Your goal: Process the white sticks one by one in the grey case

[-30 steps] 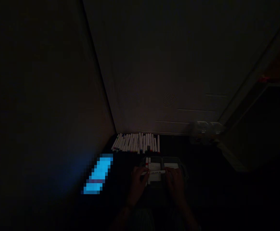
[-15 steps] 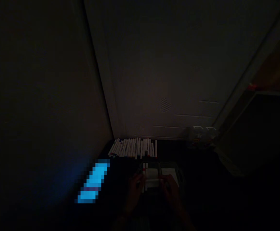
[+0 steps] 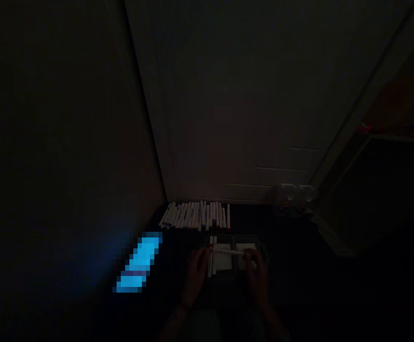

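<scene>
The scene is very dark. A white marker (image 3: 228, 251) lies crosswise between my hands, above an open clear plastic case (image 3: 234, 275). My right hand (image 3: 257, 267) pinches the marker's right end. At its left end are the curled fingers of my left hand (image 3: 197, 263), closed on it as far as the dark lets me see. Two upright-lying markers (image 3: 212, 266) fill the left side of the case, one with a red band. White sheets or cards (image 3: 223, 262) show in the case's left half, and another white piece (image 3: 245, 247) in its right half.
A row of several white markers (image 3: 196, 216) lies along the wall behind the case. To the left glows a blurred blue screen (image 3: 139, 261). Clear containers (image 3: 294, 202) stand at the back right, near a dark panel (image 3: 388, 199).
The marker and my right hand have shifted a little to the right, and the marker has risen from over the white sheets' middle toward their top edge. The view has moved slightly.
</scene>
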{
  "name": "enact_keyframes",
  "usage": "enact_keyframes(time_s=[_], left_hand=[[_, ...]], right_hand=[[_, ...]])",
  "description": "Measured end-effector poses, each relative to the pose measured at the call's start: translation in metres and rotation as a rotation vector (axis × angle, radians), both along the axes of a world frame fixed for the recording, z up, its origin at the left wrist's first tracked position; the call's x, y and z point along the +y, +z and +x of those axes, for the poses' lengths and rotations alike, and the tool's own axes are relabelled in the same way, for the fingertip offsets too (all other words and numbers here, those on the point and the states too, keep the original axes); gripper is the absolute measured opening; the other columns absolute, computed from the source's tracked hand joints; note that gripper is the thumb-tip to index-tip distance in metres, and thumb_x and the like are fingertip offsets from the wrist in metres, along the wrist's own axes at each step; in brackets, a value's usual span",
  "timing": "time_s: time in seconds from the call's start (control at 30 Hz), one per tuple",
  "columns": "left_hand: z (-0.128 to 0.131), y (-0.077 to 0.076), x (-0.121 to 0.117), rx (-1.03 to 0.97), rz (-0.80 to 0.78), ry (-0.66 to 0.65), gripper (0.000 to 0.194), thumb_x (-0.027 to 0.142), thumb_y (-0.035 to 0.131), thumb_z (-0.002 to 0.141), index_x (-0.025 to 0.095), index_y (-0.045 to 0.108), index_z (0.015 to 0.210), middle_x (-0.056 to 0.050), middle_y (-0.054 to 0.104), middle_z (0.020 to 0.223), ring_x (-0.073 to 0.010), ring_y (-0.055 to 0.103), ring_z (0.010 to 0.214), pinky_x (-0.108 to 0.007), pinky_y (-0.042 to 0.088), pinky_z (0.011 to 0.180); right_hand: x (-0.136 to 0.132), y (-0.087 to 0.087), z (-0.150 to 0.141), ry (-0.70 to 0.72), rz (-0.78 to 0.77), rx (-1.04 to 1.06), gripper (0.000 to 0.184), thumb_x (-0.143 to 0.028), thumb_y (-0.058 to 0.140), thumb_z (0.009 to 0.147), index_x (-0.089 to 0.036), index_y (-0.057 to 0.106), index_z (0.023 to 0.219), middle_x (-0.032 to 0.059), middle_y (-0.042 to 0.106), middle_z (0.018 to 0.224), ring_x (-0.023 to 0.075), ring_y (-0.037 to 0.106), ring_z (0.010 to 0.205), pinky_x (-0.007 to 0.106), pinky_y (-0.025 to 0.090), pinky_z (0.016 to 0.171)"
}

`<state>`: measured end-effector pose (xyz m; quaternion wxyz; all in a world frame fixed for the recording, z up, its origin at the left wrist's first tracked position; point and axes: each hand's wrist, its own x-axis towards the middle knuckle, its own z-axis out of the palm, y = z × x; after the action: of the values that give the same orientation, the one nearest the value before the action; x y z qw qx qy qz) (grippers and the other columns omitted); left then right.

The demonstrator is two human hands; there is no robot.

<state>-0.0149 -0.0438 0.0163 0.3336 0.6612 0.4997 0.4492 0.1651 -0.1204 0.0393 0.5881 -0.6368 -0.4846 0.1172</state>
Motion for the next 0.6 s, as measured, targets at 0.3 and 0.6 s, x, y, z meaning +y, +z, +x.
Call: enact_keyframes(time_s=[0.3, 0.6], left_hand=[[0.000, 0.008, 0.002, -0.004, 0.018, -0.061, 0.030, 0.041, 0.039, 0.083, 0.021, 0.059, 0.094, -0.005, 0.060, 0.095, -0.0182, 0.054, 0.094, -0.036, 0.041, 0.087], [0.001, 0.017, -0.004, 0.040, 0.042, -0.054, 0.026, 0.037, 0.040, 0.083, 0.023, 0.060, 0.093, -0.004, 0.061, 0.096, -0.0177, 0.053, 0.096, -0.035, 0.040, 0.089]], right_hand=[[-0.007, -0.011, 0.002, -0.045, 0.059, -0.160, 0.021, -0.031, 0.047, 0.084, -0.020, 0.061, 0.095, 0.0060, 0.063, 0.094, 0.0179, 0.058, 0.088, 0.030, 0.045, 0.077], [-0.001, -0.008, 0.000, -0.007, 0.003, -0.220, 0.020, -0.030, 0.045, 0.085, -0.021, 0.060, 0.094, 0.0054, 0.063, 0.092, 0.0169, 0.058, 0.086, 0.029, 0.047, 0.074]])
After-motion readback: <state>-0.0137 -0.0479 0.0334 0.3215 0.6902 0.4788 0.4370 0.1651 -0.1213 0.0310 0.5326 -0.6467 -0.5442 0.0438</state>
